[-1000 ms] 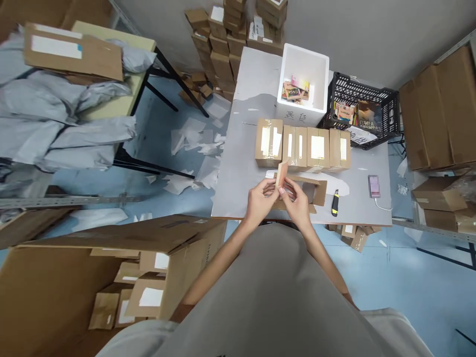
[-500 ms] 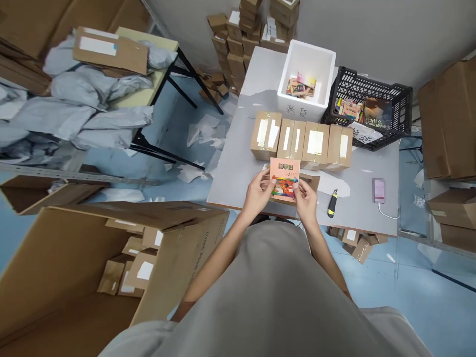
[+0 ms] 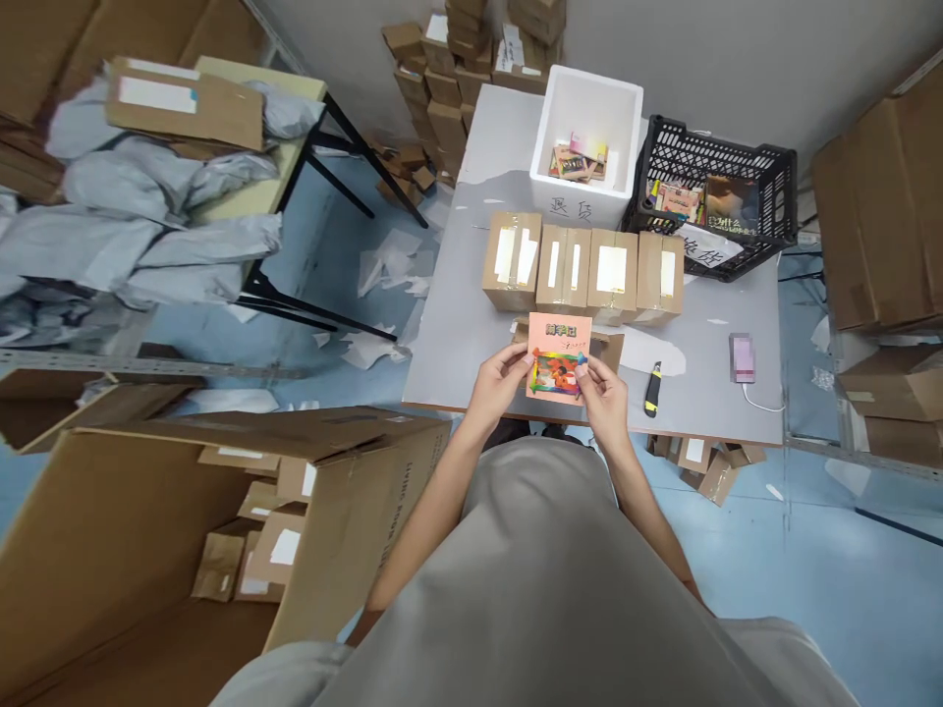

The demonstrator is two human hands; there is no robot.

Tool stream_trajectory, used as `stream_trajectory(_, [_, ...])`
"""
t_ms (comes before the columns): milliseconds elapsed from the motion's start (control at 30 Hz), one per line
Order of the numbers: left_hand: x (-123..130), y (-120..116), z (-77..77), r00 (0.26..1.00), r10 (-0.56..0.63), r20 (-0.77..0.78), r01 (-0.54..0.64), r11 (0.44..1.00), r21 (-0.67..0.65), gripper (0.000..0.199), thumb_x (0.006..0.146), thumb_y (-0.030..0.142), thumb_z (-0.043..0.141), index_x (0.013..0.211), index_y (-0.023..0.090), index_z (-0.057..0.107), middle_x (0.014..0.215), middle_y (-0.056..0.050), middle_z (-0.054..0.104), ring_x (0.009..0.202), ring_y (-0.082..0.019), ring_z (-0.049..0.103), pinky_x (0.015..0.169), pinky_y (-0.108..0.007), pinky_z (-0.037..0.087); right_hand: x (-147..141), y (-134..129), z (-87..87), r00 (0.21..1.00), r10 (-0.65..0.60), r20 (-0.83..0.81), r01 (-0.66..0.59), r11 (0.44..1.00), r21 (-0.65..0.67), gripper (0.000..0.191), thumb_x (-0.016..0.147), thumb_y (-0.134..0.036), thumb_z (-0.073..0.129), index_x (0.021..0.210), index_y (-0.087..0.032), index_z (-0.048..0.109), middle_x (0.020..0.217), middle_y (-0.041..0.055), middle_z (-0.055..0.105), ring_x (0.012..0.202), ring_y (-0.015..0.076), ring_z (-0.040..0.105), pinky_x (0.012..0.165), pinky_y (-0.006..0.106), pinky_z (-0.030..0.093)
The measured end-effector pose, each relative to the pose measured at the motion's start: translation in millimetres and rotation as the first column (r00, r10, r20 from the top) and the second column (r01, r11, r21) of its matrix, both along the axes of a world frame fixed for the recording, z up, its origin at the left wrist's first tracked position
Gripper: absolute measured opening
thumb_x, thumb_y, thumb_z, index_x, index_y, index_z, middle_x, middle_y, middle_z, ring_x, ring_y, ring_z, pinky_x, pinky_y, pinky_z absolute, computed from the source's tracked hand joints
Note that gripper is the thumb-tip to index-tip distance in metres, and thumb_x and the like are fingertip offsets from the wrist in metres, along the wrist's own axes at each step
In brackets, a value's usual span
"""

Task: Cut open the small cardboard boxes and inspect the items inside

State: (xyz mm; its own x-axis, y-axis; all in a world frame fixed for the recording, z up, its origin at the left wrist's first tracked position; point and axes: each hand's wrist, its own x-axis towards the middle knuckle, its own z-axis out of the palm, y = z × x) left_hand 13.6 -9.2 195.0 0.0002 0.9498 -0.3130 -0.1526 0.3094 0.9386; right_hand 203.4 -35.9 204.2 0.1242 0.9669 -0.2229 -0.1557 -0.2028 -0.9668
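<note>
A small pink book (image 3: 558,365) with a colourful picture on its cover is held up near the table's front edge. My left hand (image 3: 499,385) pinches its left side, and my right hand (image 3: 602,391) grips the lower right side with the thumb on the cover. Behind the book lies an opened brown carton (image 3: 610,352), mostly hidden by the book and my hand. Several taped brown boxes (image 3: 564,270) with white labels stand in a row just beyond. A black and yellow cutter (image 3: 653,390) lies on the table to the right.
At the table's (image 3: 449,344) back stand a white foam box (image 3: 545,184) and a black crate (image 3: 785,211), both holding books. A phone (image 3: 743,358) with a cable lies at right. On the left are a large open carton (image 3: 360,511) and grey bags (image 3: 88,245) on another table.
The view has shifted a little, so the table and its contents appear slightly further left and up. My left hand's fingers now show less behind the book; both hands still hold it.
</note>
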Motion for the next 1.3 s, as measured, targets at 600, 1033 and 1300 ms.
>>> stream_trajectory(600, [-102, -2, -0.2, 0.955, -0.063, 0.291, 0.087, 0.994, -0.072, 0.079, 0.079, 0.07, 0.1, 0.133, 0.022, 0.07, 0.121, -0.013, 0.088, 0.107, -0.031, 0.087, 0.093, -0.044, 0.071, -98, 10, 10.4, 0.987, -0.063, 0.146, 0.057, 0.997, 0.043, 0.067, 0.088, -0.081, 0.085, 0.125, -0.024, 0.087, 0.13, 0.0126, 0.089, 0.124, 0.0342, 0.083, 0.111, 0.052, 0.069])
stream_trajectory(1033, [-132, -4, -14.1, 0.939, -0.022, 0.345, 0.056, 0.995, -0.088, 0.077, 0.077, 0.067, 0.102, 0.131, 0.02, 0.073, 0.112, -0.011, 0.089, 0.097, -0.028, 0.087, 0.084, -0.037, 0.069, -132, 0, 3.9, 0.974, -0.041, 0.222, 0.036, 0.999, 0.024, 0.073, 0.092, -0.082, 0.081, 0.134, -0.022, 0.085, 0.14, 0.0138, 0.086, 0.132, 0.0343, 0.08, 0.116, 0.05, 0.066])
stream_trajectory(1300, [-130, 4, -9.4, 0.928, -0.014, 0.373, 0.048, 0.996, -0.081, 0.073, 0.078, 0.063, 0.103, 0.13, 0.02, 0.076, 0.109, -0.011, 0.089, 0.095, -0.028, 0.086, 0.083, -0.036, 0.069, -126, -3, 1.5, 0.968, -0.097, 0.233, 0.096, 0.995, 0.016, 0.07, 0.091, -0.076, 0.085, 0.135, -0.022, 0.086, 0.131, 0.0137, 0.088, 0.119, 0.0322, 0.083, 0.103, 0.047, 0.071])
